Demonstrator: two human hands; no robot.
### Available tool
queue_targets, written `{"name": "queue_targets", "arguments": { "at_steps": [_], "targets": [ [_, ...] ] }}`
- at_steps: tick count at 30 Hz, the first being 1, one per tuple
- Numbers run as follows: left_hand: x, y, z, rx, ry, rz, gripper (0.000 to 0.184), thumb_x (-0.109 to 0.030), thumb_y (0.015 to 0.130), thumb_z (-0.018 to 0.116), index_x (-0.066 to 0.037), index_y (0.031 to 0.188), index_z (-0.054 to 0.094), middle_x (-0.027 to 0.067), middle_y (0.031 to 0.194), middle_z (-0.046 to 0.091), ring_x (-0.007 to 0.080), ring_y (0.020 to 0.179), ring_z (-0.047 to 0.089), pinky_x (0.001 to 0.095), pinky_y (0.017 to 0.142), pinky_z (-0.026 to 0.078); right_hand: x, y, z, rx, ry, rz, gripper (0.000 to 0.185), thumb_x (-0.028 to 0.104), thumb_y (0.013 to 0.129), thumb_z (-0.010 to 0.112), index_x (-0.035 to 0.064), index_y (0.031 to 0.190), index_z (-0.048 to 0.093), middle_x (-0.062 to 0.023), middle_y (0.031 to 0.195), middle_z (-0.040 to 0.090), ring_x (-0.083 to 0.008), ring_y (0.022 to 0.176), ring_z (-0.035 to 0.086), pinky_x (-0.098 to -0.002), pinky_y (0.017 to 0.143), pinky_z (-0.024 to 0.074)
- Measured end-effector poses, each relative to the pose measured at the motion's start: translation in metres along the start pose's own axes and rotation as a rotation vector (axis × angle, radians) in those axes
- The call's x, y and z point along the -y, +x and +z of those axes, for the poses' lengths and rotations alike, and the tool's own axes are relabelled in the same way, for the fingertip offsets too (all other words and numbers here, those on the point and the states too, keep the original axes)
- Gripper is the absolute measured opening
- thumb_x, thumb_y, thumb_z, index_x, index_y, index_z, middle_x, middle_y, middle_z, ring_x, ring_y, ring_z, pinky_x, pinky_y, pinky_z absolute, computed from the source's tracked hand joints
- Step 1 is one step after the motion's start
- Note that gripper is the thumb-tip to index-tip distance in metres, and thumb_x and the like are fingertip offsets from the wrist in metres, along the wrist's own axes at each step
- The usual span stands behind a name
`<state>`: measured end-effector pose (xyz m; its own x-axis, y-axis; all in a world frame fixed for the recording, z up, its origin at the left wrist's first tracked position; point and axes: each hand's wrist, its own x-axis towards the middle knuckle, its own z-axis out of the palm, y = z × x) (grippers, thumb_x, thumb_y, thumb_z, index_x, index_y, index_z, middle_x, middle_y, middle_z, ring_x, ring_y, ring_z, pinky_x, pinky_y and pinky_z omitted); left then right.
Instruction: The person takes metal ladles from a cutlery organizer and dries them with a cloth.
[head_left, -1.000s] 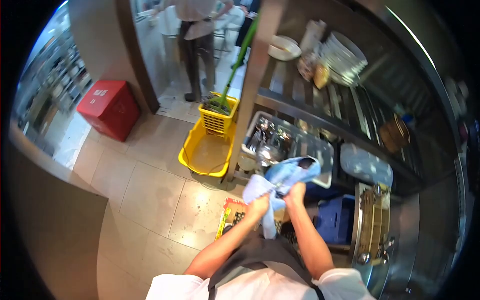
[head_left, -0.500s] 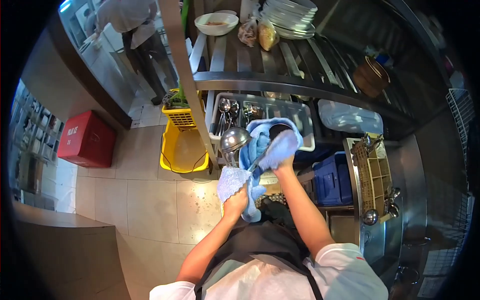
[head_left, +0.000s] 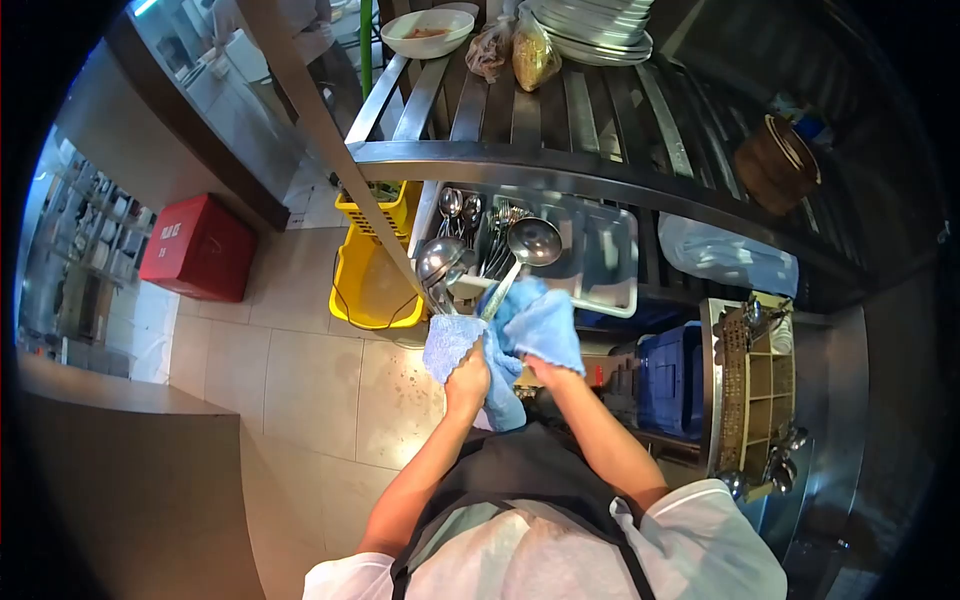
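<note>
My left hand [head_left: 468, 377] is closed around a light blue cloth [head_left: 452, 345], from which the handles of metal ladles stick out. One ladle bowl [head_left: 442, 260] sits at the upper left of the hand; another ladle [head_left: 535, 242], its bowl showing its hollow side, reaches up over the cutlery tray [head_left: 625, 262]. In my right hand [head_left: 552, 372] is a blue cloth [head_left: 540, 325], bunched beside the ladle handles. The fingers of both hands are partly hidden by cloth.
A metal rack [head_left: 590, 168] with stacked plates [head_left: 595, 30], a bowl [head_left: 428, 34] and bags stands ahead. At left are a yellow mop bucket [head_left: 375, 285] and a red box [head_left: 200, 248]. At right are a blue crate [head_left: 672, 380] and a compartment holder [head_left: 762, 400]. A person stands beyond.
The cloth in my right hand has come off one ladle's bowl, which now shows uncovered. The view has shifted slightly. Both hands still hold cloth.
</note>
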<state>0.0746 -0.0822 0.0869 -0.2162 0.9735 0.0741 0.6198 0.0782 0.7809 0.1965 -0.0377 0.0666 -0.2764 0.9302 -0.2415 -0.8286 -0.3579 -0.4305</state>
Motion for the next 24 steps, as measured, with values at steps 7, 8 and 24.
{"name": "queue_targets", "arguments": {
  "at_steps": [7, 8, 24],
  "targets": [
    [-0.049, 0.002, 0.036, -0.027, -0.114, -0.127, 0.030, -0.018, 0.083, 0.037, 0.003, 0.093, 0.055, 0.0191, 0.095, 0.056, 0.0329, 0.088, 0.053, 0.0383, 0.078, 0.040, 0.016, 0.036, -0.012, -0.171, -0.925, -0.257, 0.016, 0.013, 0.078, 0.042, 0.0042, 0.089, 0.048, -0.0105, 0.079, 0.051, -0.0203, 0.073, 0.049, -0.0331, 0.064, 0.0399],
    [-0.050, 0.001, 0.040, 0.060, 0.052, -0.169, 0.029, -0.017, 0.082, 0.036, 0.002, 0.096, 0.054, 0.0206, 0.094, 0.056, 0.0337, 0.088, 0.053, 0.0389, 0.077, 0.040, 0.020, 0.030, -0.001, -0.156, -1.274, -0.362, 0.012, 0.012, 0.072, 0.046, 0.0037, 0.078, 0.051, -0.0129, 0.072, 0.050, -0.0242, 0.071, 0.049, -0.0342, 0.062, 0.0392],
    [0.011, -0.006, 0.078, 0.269, -0.978, -0.751, 0.025, -0.021, 0.085, 0.044, 0.001, 0.091, 0.052, 0.0070, 0.082, 0.055, 0.0178, 0.068, 0.055, 0.0296, 0.065, 0.046, 0.062, 0.075, -0.134, -0.230, -0.744, 0.184, 0.025, 0.022, 0.081, 0.031, 0.0094, 0.069, 0.049, -0.0077, 0.062, 0.051, -0.0197, 0.049, 0.046, -0.0319, 0.047, 0.0393]
  ]
}}
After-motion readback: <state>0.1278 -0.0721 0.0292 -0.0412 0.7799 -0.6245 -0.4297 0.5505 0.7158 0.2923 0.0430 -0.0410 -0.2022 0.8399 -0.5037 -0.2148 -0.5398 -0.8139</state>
